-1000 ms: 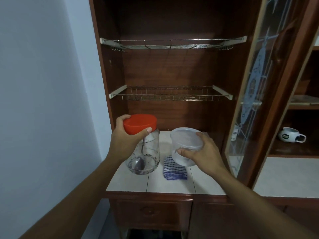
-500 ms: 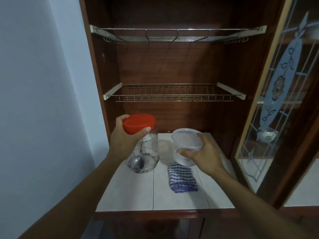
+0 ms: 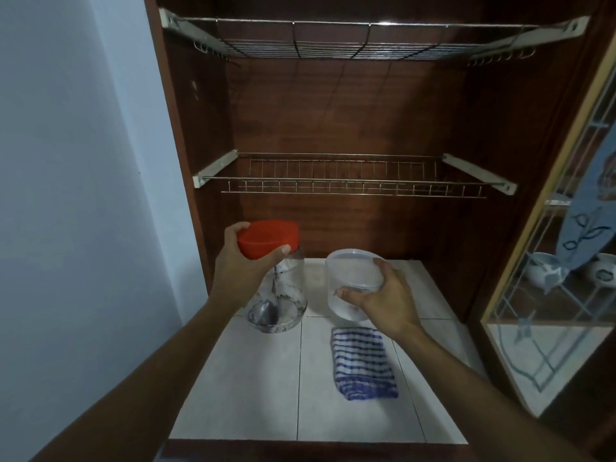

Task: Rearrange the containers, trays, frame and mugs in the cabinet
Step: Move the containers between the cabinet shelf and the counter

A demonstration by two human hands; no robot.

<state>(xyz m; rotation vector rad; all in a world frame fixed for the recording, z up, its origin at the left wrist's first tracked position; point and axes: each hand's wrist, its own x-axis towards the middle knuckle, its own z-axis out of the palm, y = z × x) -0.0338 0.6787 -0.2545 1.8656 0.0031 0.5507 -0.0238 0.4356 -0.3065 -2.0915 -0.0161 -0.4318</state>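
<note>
While the left hand (image 3: 243, 271) curls its fingers and thumb round the red lid (image 3: 268, 238) of a glass jar (image 3: 286, 288), the right hand (image 3: 383, 298) grips a clear plastic tub (image 3: 346, 295) at its rim, with the thumb on the near side and the fingers over the far right edge of the tub's lid. Both are held side by side, with the jar on the left and the tub on the right, a small gap between them. The jar tilts, and a metal spoon (image 3: 266, 311) lies inside it with the bowl near the base. Whether either base touches the surface below cannot be told.

Under them is a white tiled surface (image 3: 260, 388) at the bottom of the wooden cabinet (image 3: 333, 111). A folded blue-and-white checked cloth (image 3: 363, 363) lies on the tiles, just near of the tub. Above the hands a lower wire rack (image 3: 353, 181) spans the cabinet, and an upper wire rack (image 3: 333, 45) sits higher still. To the right the glass door (image 3: 550, 311) stands open, and white mugs (image 3: 543, 268) show blurred behind it. A pale wall (image 3: 66, 195) fills the left.
</note>
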